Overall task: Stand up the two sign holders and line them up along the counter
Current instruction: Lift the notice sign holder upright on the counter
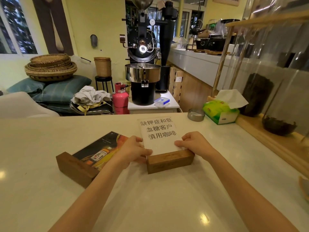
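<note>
Yellow walls, window left, black roaster centre.

The white text sign holder stands upright on its wooden base; the drink-advert sign holder lies flat beside it.

I see a broad, glossy cream-white counter that carries everything. Flat on it, left of centre, lies a sign holder with a dark wooden block base and a clear panel showing a bottle advert. Just beside it, to the right, a second wood-based holder with a white sheet of black Chinese characters lies back on the counter. Near the far right edge sit a small round metal dish and a green soft pack of tissues, close together.
</note>
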A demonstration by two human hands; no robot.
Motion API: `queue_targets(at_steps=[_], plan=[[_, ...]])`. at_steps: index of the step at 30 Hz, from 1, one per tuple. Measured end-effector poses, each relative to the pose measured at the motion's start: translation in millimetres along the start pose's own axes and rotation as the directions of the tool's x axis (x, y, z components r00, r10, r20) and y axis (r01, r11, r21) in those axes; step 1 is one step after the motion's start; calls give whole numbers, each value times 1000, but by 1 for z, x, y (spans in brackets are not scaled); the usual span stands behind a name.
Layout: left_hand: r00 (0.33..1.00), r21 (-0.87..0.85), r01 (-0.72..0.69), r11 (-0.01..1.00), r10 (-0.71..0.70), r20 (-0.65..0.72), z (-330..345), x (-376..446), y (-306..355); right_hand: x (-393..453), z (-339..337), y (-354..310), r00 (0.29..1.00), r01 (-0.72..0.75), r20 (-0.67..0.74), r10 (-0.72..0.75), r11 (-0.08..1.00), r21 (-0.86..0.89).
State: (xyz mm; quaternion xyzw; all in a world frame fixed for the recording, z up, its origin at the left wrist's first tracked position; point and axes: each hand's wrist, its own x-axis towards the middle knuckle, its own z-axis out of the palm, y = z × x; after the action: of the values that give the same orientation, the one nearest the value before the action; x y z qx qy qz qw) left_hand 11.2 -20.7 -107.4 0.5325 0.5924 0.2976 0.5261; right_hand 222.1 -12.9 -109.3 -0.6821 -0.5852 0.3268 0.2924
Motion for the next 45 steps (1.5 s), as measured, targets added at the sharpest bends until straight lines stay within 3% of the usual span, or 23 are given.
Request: queue_targets(at_steps=[12, 21, 33, 39, 45], plan=[[949, 221, -272, 937, 299, -101, -2, -15, 14, -5, -5, 0, 981, 189, -76, -177, 964, 188], [899, 429, -404, 808, 437, 23, -1, -26, 18, -8, -20, 2, 975, 223, -34, -221, 949, 221], [905, 485, -422, 766, 385, 181, 0, -32, 20, -21, -40, -6, 981, 190, 31, -190, 982, -8], [917, 503, -398, 768, 344, 200, 0, -36, 21, -33, -42, -22, 1000, 2, 25, 8, 926, -379], [928, 512, -370, 775, 282, 244, -27, -46, 25, -64, -7, -49, 968, 12, 248, 27, 988, -153]])
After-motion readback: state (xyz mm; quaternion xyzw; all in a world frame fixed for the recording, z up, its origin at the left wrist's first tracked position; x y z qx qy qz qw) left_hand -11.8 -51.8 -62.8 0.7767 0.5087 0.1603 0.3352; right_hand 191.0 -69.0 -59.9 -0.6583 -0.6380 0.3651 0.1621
